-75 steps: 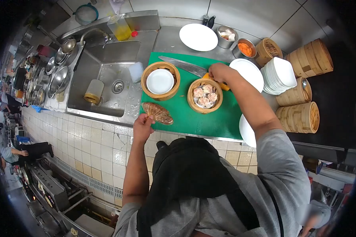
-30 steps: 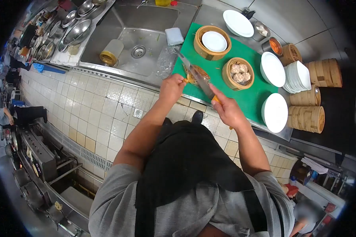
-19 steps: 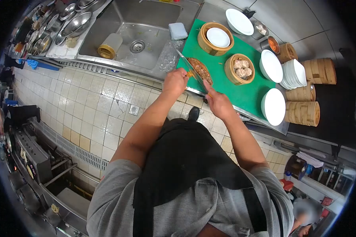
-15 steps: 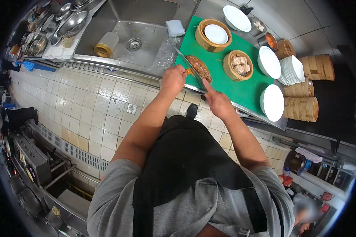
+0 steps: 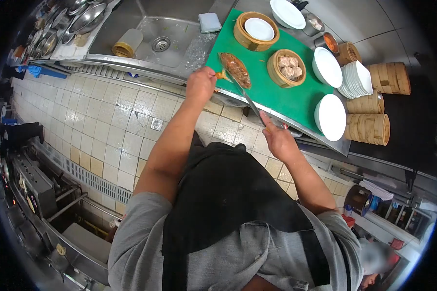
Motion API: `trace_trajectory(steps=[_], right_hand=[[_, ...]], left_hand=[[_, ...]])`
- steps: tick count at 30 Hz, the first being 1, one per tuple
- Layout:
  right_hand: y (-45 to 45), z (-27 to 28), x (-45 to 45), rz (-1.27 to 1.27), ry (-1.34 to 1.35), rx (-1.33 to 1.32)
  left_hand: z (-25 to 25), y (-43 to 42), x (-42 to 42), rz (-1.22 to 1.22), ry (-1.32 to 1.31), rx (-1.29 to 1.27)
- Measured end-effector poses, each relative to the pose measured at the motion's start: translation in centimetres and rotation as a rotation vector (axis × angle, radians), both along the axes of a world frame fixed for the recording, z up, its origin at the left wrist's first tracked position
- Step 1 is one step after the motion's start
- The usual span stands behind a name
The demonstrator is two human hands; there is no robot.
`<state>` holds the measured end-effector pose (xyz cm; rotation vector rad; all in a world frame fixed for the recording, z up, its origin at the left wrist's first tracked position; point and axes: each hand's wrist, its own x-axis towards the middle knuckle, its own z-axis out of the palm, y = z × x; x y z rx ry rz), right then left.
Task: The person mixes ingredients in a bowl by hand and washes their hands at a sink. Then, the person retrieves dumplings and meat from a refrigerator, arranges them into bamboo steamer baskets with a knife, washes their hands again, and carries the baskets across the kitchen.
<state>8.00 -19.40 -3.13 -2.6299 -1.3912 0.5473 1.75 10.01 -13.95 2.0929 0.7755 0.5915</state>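
My right hand [image 5: 280, 141] is closed around the handle of a long knife [image 5: 249, 101]. Its blade slants up and left over the front edge of the green cutting board [image 5: 277, 102], with the tip by the meat. A brown, glossy piece of roasted meat [image 5: 235, 69] lies on the board near its left front edge. My left hand [image 5: 201, 86] pinches a small orange-yellow piece [image 5: 222, 75] beside the meat; whether the two are joined I cannot tell. Further right stands a bamboo steamer [image 5: 286, 68] with several dumplings. Behind it, another steamer [image 5: 256, 41] holds a white dish [image 5: 259, 29].
White bowls [image 5: 330, 117] line the board's right side, near stacked white dishes [image 5: 357, 82] and bamboo steamers [image 5: 367, 129]. To the left is a metal sink [image 5: 184, 41] containing a plastic jar [image 5: 127, 43]. A folded cloth [image 5: 209, 23] lies beside the board.
My right hand has drawn the knife back toward me and to the right, so its blade now reaches past the board's front edge. My left hand still pinches the orange-yellow piece.
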Motion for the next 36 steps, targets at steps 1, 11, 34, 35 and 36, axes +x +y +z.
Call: trace_trajectory(steps=[1, 11, 34, 35, 36], right_hand=[[-1.2, 0.0, 0.3, -0.002, 0.021, -0.025], [-14.6, 2.9, 2.1, -0.069, 0.259, 0.216], [-30.1, 7.2, -1.2, -0.743, 0.341, 0.475], [-29.2, 6.9, -1.0, -0.782, 0.436, 0.492], [-28.5, 6.6, -0.9, -0.825, 0.530, 0.505]], left_hand=[[-0.1, -0.2, -0.2, 0.007, 0.001, 0.004], [-7.4, -6.5, -9.7, 0.322, -0.425, -0.713], [-15.5, -36.5, 14.1, -0.279, -0.002, -1.572], [-16.1, -35.1, 12.1, -0.264, 0.001, -1.622], [-18.1, -33.5, 9.8, -0.238, -0.016, -1.663]])
